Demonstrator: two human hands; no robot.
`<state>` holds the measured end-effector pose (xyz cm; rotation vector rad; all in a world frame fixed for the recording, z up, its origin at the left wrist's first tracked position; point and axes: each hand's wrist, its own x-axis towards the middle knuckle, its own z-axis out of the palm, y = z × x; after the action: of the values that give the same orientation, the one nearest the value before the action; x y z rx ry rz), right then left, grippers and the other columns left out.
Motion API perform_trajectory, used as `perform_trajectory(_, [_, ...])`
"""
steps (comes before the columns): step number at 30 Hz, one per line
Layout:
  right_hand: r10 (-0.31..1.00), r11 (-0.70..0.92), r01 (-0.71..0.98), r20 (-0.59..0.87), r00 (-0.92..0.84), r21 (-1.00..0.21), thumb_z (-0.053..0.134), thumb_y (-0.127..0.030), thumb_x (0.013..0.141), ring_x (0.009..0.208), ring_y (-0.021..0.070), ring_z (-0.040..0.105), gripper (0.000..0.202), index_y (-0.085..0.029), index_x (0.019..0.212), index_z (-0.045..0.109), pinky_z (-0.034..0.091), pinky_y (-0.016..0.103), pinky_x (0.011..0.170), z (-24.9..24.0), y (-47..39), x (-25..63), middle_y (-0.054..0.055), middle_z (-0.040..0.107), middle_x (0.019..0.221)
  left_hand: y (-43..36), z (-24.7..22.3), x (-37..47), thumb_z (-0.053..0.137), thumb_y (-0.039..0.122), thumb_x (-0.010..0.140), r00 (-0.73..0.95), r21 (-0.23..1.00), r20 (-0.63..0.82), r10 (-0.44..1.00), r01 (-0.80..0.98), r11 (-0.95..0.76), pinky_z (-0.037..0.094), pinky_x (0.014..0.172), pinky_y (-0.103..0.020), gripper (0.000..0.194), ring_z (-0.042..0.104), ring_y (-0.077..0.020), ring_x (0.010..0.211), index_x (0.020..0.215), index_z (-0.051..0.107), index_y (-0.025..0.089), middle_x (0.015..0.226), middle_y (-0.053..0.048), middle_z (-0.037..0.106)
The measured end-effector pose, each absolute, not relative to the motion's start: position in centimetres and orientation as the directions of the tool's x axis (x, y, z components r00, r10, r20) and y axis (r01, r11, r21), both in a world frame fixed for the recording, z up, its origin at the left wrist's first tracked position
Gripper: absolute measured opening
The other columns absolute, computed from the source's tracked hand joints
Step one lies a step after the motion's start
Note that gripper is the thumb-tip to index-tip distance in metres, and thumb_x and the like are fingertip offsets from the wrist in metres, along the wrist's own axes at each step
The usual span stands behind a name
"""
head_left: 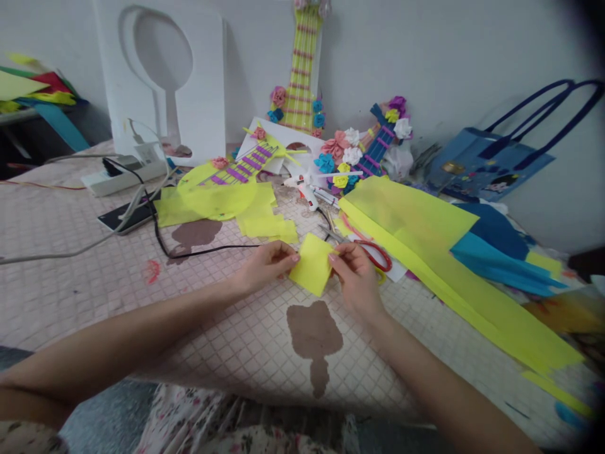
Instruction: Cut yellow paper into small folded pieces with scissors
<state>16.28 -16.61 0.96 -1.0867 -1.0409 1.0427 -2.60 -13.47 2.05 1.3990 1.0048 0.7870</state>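
Note:
A small square of yellow paper (311, 265) is held up over the table between my two hands. My left hand (269, 263) pinches its left edge between thumb and fingers. On the opposite edge, my right hand (354, 271) has the paper between thumb and index finger. Just behind my right hand lie scissors (378, 253) with red handles, partly hidden by it. A white glue gun (305, 191) rests farther back. Several yellow paper pieces (267, 221) lie beyond my left hand.
Long folded yellow sheets (425, 252) stretch along the right, beside blue paper (505, 258). A black cable (208, 251) crosses the left side near a phone (127, 214) and a power strip (123, 176). Flower-decorated paper guitars (302, 75) and a blue bag (486, 161) stand at the back.

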Motion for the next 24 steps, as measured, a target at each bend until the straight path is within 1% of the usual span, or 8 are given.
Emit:
perform_trajectory(2, [0.976,0.113,-0.202,0.070,0.207,-0.973,0.071,-0.028,0.069,0.066,0.0105,0.048,0.020,-0.023,0.080,0.055,0.041,0.024,0.060,1.08,-16.45,16.27,-0.003,0.052,0.075,-13.68,2.37,-2.51,0.054,0.053,0.078,0.416,0.977,-0.213,0.884,0.096,0.190,0.044,0.054,-0.023,0.039,0.057,-0.0112,0.059,0.083,0.056,0.015,0.069,-0.002,0.059])
perform_trajectory(4, [0.975,0.082,-0.242,0.027,0.221,-0.967,0.072,-0.028,0.066,0.066,0.0107,0.048,0.022,-0.023,0.078,0.055,0.041,0.025,0.060,1.25,-16.38,16.24,-0.003,0.051,0.074,-13.85,2.65,-2.47,0.047,0.056,0.082,0.436,0.961,-0.271,0.858,0.077,0.265,0.044,0.052,-0.024,0.043,0.059,-0.0122,0.058,0.084,0.056,0.014,0.069,-0.002,0.059])
perform_trajectory(7, [0.976,0.056,-0.272,-0.005,0.218,-0.961,0.072,-0.030,0.065,0.065,0.0114,0.049,0.023,-0.024,0.078,0.054,0.043,0.025,0.060,1.32,-16.31,16.30,-0.003,0.052,0.074,-13.93,2.88,-2.50,0.049,0.057,0.080,0.462,0.959,-0.279,0.842,0.093,0.267,0.043,0.048,-0.022,0.043,0.059,-0.0116,0.055,0.080,0.055,0.015,0.067,-0.001,0.059])
perform_trajectory(10, [0.979,0.047,-0.319,-0.020,0.204,-0.947,0.072,-0.030,0.065,0.065,0.0111,0.050,0.023,-0.024,0.078,0.054,0.043,0.025,0.061,1.18,-16.18,16.48,-0.004,0.053,0.074,-13.96,2.84,-2.56,0.056,0.056,0.076,0.516,0.955,-0.296,0.804,0.181,0.235,0.041,0.043,-0.021,0.042,0.058,-0.0109,0.051,0.073,0.053,0.015,0.065,0.000,0.057])
perform_trajectory(12, [0.979,0.049,-0.334,-0.020,0.202,-0.941,0.072,-0.029,0.065,0.066,0.0110,0.050,0.023,-0.024,0.078,0.055,0.044,0.025,0.061,1.08,-16.10,16.60,-0.003,0.053,0.075,-14.01,2.71,-2.57,0.060,0.055,0.072,0.517,0.955,-0.288,0.806,0.217,0.202,0.041,0.042,-0.020,0.041,0.059,-0.0111,0.052,0.075,0.054,0.015,0.066,0.000,0.057])
perform_trajectory(15, [0.979,0.058,-0.301,-0.005,0.204,-0.952,0.071,-0.030,0.066,0.066,0.0115,0.050,0.022,-0.024,0.079,0.054,0.044,0.025,0.060,1.03,-16.07,16.69,-0.003,0.052,0.075,-14.04,2.49,-2.56,0.066,0.050,0.069,0.502,0.954,-0.296,0.813,0.200,0.224,0.044,0.044,-0.020,0.039,0.061,-0.0124,0.055,0.080,0.053,0.016,0.066,0.000,0.059])
perform_trajectory(18, [0.979,0.056,-0.282,-0.003,0.204,-0.958,0.071,-0.031,0.067,0.065,0.0121,0.050,0.022,-0.025,0.079,0.053,0.045,0.026,0.059,1.06,-16.10,16.66,-0.003,0.052,0.074,-13.97,2.36,-2.52,0.071,0.044,0.068,0.557,0.922,-0.372,0.742,0.129,0.366,0.048,0.050,-0.022,0.036,0.064,-0.0133,0.059,0.080,0.053,0.015,0.069,-0.001,0.063])
perform_trajectory(24, [0.979,0.025,-0.369,-0.051,0.195,-0.929,0.072,-0.028,0.065,0.068,0.0121,0.052,0.022,-0.024,0.078,0.054,0.045,0.026,0.061,1.16,-16.02,16.61,-0.003,0.055,0.077,-13.83,2.54,-2.51,0.076,0.025,0.066,0.566,0.834,-0.449,0.692,-0.013,0.552,0.051,0.056,-0.019,0.028,0.066,-0.0112,0.062,0.081,0.055,0.014,0.070,-0.002,0.067])
